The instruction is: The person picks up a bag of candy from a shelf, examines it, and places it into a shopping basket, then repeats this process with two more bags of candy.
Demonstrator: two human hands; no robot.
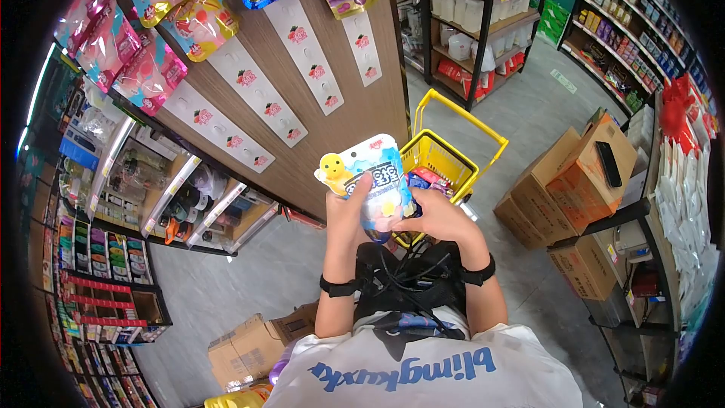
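Note:
In front of my waist I hold a blue and white candy bag [377, 185] with a yellow cartoon figure at its top left corner. My left hand [348, 208] grips the bag's left side, thumb across the front. On the lower right edge my right hand [436, 215] is closed, its thumb pressed on the front. Just beyond the bag is a yellow shopping basket cart [439, 153] with colourful packets inside. White hanging strips [260, 94] run down a wood panel ahead, with pink candy bags [151, 72] and yellow candy bags [198, 26] on their upper parts.
Cardboard boxes [563, 181] are stacked on the right, with a black phone-like object [608, 164] on top. Another carton [245, 351] sits on the floor at lower left. Shelves of goods [162, 189] stand left, and a rack [483, 30] stands ahead.

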